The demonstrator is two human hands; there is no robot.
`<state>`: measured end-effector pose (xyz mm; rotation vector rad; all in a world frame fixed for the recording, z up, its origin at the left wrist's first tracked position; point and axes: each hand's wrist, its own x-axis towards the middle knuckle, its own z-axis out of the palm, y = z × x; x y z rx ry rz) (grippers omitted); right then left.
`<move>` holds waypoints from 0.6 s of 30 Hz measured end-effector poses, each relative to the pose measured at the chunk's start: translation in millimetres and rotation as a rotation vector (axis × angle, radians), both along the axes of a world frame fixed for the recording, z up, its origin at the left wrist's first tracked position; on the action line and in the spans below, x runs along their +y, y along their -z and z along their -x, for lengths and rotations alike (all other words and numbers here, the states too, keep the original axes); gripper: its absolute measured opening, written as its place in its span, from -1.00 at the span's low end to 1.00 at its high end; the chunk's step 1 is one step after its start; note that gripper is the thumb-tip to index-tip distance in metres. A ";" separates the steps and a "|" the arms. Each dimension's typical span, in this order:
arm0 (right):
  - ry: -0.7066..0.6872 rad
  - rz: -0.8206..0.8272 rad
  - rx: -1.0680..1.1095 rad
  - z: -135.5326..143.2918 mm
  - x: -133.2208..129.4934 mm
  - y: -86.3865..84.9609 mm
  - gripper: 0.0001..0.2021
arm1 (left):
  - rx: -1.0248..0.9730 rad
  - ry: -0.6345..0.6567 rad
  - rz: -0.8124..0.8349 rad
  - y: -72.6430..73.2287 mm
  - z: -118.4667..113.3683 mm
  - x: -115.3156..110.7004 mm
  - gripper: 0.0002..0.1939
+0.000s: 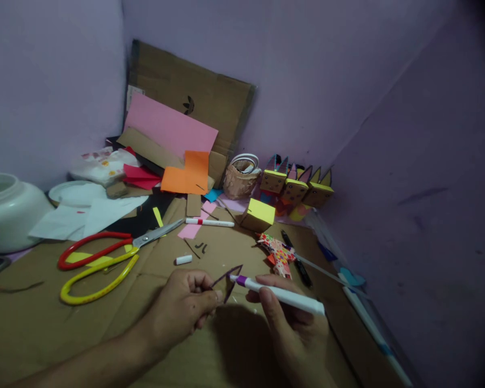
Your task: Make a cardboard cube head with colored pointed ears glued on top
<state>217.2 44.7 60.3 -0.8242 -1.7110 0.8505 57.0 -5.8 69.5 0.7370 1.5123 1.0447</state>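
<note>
Between thumb and fingers, my left hand [189, 302] pinches a small triangular cutout [227, 284] with dark purple lines along its edges. My right hand [291, 328] grips a white marker [285, 295] with a purple collar, its tip at the cutout's upper part. The marker's white cap [183, 260] lies on the cardboard just beyond my left hand. Past my right hand sit a flower-patterned piece [278, 253] and a black pen [303, 269]. A small cardboard box [258, 215] with a yellow top stands farther back.
Large scissors [105, 264] with red and yellow handles lie at left, near a white jar [12, 215]. A red-banded marker [210, 222], orange paper [188, 175] and pink paper [172, 124] are behind. Eared box figures [297, 188] stand by the wall, beside a brown pot [240, 180].
</note>
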 end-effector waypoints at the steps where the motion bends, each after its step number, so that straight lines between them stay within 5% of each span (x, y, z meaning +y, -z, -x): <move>1: -0.005 -0.003 0.001 0.1 -0.6 -0.3 -0.91 | -0.008 0.001 0.001 -0.4 -0.3 0.2 -0.75; 18: -0.105 0.061 0.008 5.5 -5.7 -2.0 -0.91 | -0.007 -0.036 0.095 -8.4 -3.4 0.4 -0.85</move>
